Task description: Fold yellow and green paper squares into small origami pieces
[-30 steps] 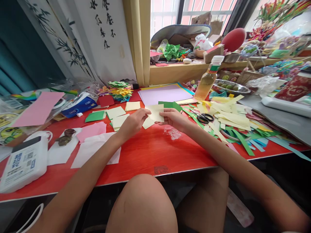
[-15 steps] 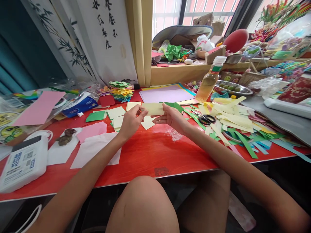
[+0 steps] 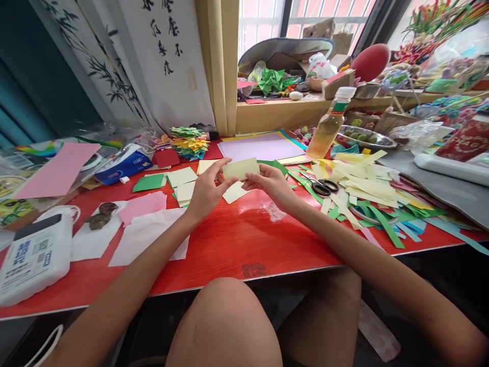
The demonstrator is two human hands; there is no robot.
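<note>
Both hands, left hand (image 3: 206, 189) and right hand (image 3: 269, 184), pinch a folded pale yellow paper (image 3: 240, 168) by its ends, above the red table (image 3: 237, 239) toward its far edge.

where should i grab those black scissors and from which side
Grip the scissors by the black handle loops at their right end; the blades point left. They lie flat on paper strips, so come down from above, probably with the right hand, the nearer one. It and the left hand pinch the folded yellow paper.
</note>
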